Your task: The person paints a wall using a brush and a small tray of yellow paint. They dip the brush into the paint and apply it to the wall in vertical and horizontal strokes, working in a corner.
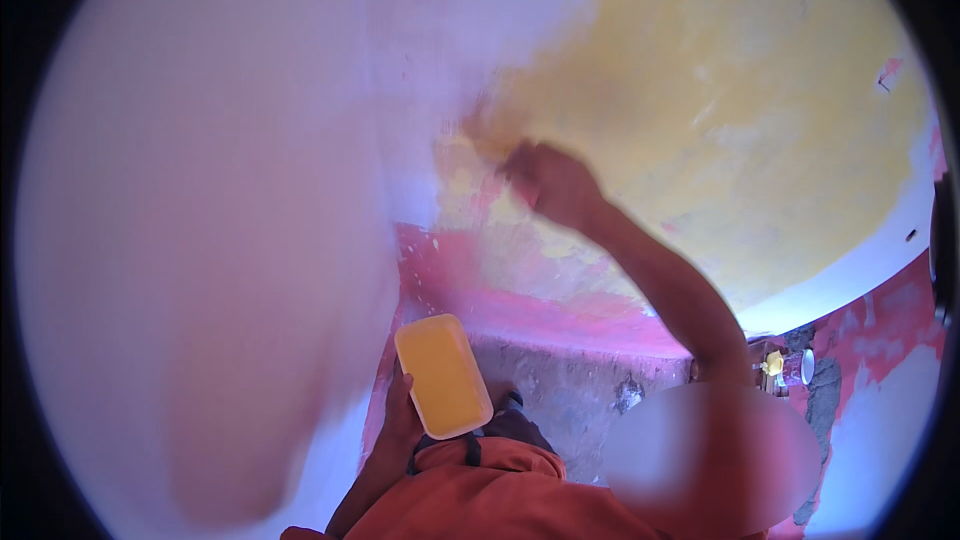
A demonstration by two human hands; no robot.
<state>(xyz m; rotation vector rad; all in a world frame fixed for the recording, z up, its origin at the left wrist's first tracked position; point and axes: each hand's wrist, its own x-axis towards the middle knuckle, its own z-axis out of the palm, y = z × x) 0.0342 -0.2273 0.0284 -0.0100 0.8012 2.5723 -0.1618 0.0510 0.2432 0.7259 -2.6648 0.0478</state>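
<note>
one rectangular tub (457, 430), two forearms (665, 280) (378, 465)

No readable lettering or numbers anywhere.

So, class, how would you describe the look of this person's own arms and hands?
The left hand and right hand show no gloves, and both forearms are bare. An orange-red top covers the torso; its right sleeve is too blurred to describe. No cables or markings can be made out.
</note>
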